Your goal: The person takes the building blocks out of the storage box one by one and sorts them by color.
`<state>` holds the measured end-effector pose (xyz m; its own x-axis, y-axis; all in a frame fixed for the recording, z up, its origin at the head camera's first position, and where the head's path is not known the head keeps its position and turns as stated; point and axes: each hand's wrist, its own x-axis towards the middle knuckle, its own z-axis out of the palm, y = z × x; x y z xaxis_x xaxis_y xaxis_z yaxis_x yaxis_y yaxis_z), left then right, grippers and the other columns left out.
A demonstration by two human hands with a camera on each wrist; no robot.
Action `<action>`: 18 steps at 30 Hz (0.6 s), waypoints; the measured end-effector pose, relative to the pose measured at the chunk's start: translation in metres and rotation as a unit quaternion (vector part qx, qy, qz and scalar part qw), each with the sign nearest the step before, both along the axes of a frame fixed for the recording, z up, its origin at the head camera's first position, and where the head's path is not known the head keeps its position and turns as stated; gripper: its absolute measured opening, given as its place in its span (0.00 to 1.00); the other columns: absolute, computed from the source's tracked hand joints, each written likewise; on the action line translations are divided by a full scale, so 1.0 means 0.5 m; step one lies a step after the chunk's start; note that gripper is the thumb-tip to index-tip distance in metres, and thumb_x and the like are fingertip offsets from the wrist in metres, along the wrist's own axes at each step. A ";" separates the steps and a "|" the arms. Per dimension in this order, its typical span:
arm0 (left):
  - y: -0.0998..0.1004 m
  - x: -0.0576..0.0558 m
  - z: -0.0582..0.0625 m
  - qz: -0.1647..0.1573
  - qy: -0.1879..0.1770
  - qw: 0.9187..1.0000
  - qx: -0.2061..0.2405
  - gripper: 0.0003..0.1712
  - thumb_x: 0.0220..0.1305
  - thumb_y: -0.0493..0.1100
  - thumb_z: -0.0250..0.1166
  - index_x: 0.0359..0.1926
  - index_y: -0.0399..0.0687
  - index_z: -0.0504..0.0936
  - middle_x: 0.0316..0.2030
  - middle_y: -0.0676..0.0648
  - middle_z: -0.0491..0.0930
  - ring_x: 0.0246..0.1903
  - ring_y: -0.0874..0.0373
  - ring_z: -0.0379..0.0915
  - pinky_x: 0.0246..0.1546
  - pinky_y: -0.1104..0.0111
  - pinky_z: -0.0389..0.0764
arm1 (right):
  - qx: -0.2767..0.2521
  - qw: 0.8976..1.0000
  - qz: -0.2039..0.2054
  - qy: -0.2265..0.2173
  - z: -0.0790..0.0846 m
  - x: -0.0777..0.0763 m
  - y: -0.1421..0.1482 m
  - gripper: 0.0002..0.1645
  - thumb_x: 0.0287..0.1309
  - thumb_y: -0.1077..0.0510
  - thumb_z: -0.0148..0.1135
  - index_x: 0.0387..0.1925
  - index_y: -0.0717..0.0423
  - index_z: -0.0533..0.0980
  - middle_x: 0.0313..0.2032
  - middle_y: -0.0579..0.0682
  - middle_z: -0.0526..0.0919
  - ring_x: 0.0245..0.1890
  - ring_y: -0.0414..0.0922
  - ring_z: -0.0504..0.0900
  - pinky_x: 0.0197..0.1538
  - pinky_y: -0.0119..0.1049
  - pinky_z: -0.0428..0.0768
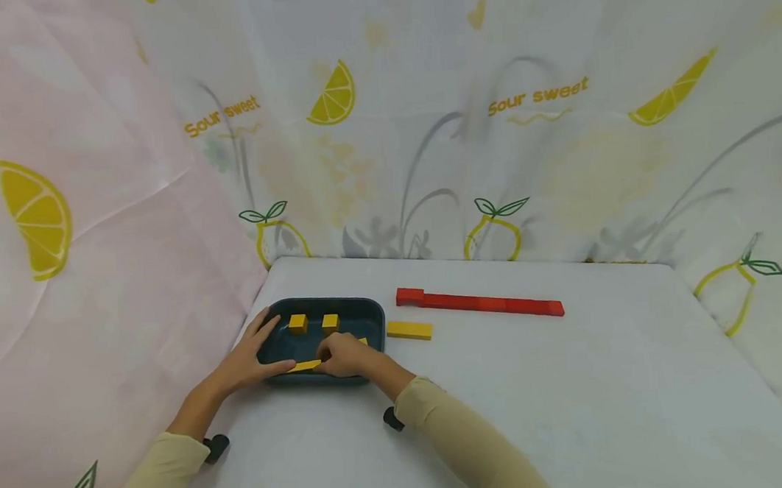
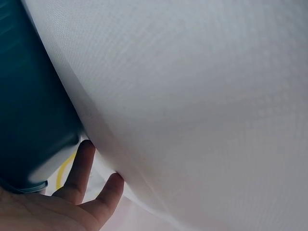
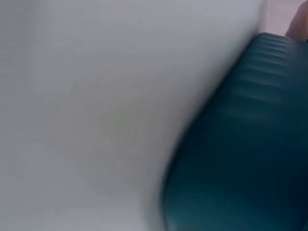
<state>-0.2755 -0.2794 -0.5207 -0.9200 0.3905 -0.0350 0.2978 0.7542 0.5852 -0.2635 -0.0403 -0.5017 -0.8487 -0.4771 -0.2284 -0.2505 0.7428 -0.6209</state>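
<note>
A dark teal tray (image 1: 357, 305) stands on the white table, with two yellow cubes (image 1: 298, 323) towards its back. My left hand (image 1: 244, 362) is spread at the tray's left end, fingertips at the left rim and thumb along the front. Two of its fingers (image 2: 81, 168) extend beside the tray's outer wall (image 2: 38, 91) in the left wrist view. Inside the front of the tray, my right hand (image 1: 345, 355), fingers curled, pinches the end of a flat yellow block (image 1: 304, 366). Another yellow piece (image 1: 363, 341) peeks out behind this hand, mostly hidden.
Right of the tray lies a yellow bar (image 1: 409, 330). Beyond it a long red bar (image 1: 480, 303) stretches rightward, with a thicker red block (image 1: 410, 296) at its left end. Printed cloth (image 1: 411, 125) hangs behind the table (image 1: 571, 397) and along its left side.
</note>
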 end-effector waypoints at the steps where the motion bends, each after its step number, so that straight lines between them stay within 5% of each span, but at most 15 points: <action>1: 0.000 0.000 -0.001 0.000 0.001 1.000 -0.001 0.61 0.54 0.63 0.71 0.78 0.44 0.49 0.78 0.36 0.36 0.73 0.30 0.41 0.64 0.29 0.54 | 0.008 1.000 -0.002 0.007 -0.003 -0.001 -0.003 0.13 0.63 0.51 0.66 0.44 0.54 0.84 0.33 0.42 0.84 0.31 0.34 0.76 0.37 0.25 0.77; 7: 0.005 0.003 -0.016 0.000 0.002 1.000 0.007 0.60 0.54 0.63 0.71 0.78 0.45 0.50 0.78 0.37 0.36 0.73 0.30 0.43 0.64 0.30 0.55 | 0.046 0.997 -0.018 0.052 -0.023 0.000 -0.016 0.16 0.63 0.47 0.65 0.40 0.55 0.84 0.28 0.43 0.83 0.28 0.36 0.75 0.35 0.25 0.77; 12: 0.004 0.006 -0.027 -0.006 0.010 1.000 0.014 0.60 0.54 0.63 0.72 0.77 0.45 0.51 0.78 0.36 0.37 0.72 0.29 0.43 0.64 0.30 0.57 | 0.051 0.994 -0.007 0.091 -0.033 0.001 -0.018 0.21 0.56 0.49 0.72 0.51 0.49 0.81 0.44 0.42 0.82 0.40 0.35 0.76 0.50 0.27 0.79; 18: -0.004 -0.003 -0.018 0.001 0.019 1.000 0.013 0.59 0.54 0.64 0.71 0.77 0.46 0.51 0.78 0.37 0.36 0.73 0.30 0.43 0.64 0.30 0.56 | 0.065 0.989 0.034 0.130 -0.024 -0.013 -0.027 0.29 0.53 0.49 0.75 0.57 0.45 0.78 0.52 0.46 0.76 0.45 0.37 0.78 0.52 0.28 0.79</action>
<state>-0.2768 -0.2816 -0.5299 -0.9215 0.3882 0.0107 0.3185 0.7397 0.5928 -0.2700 -0.0540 -0.5137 -0.8537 -0.5161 -0.0696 -0.4415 0.7881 -0.4288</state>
